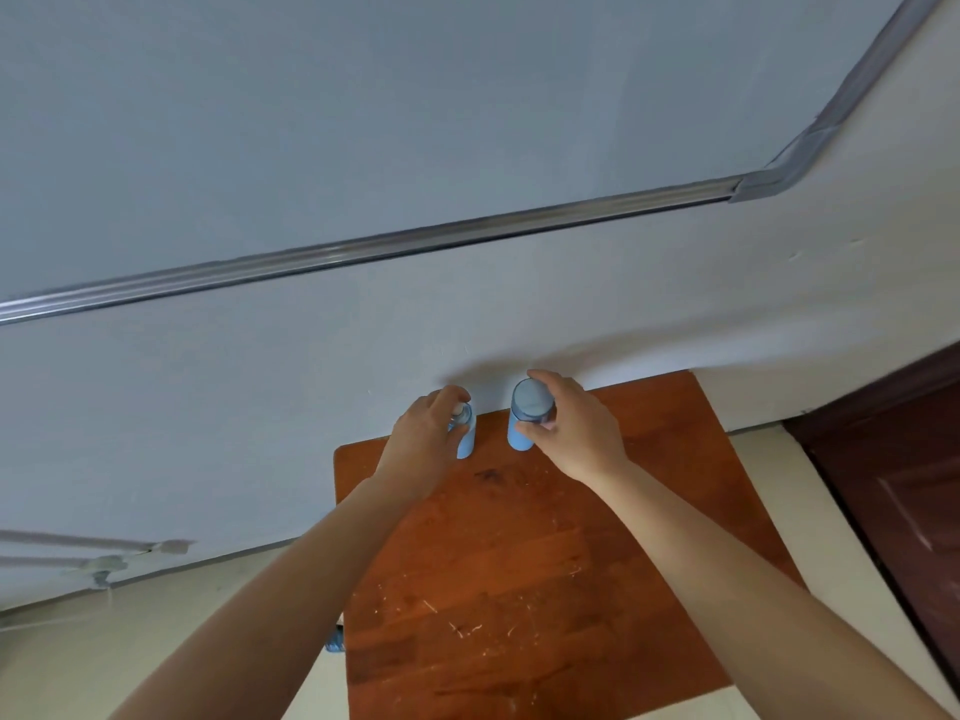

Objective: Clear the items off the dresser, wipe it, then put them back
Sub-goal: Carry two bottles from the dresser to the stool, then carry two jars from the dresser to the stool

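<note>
- We're in a home room: scratched reddish wooden surface (519,589) set against the pale painted wall (311,397) at 12 o'clock.
- Dark panelled door (893,485) at 3 o'clock.
- Cream floor (156,646) at 8 o'clock.

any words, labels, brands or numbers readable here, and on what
None can be read.
Left blue bottle, in the left hand: no print shows.
Right blue bottle, in the right hand: no print shows.
Dresser top: scratches and a dark smudge, no writing.
</note>
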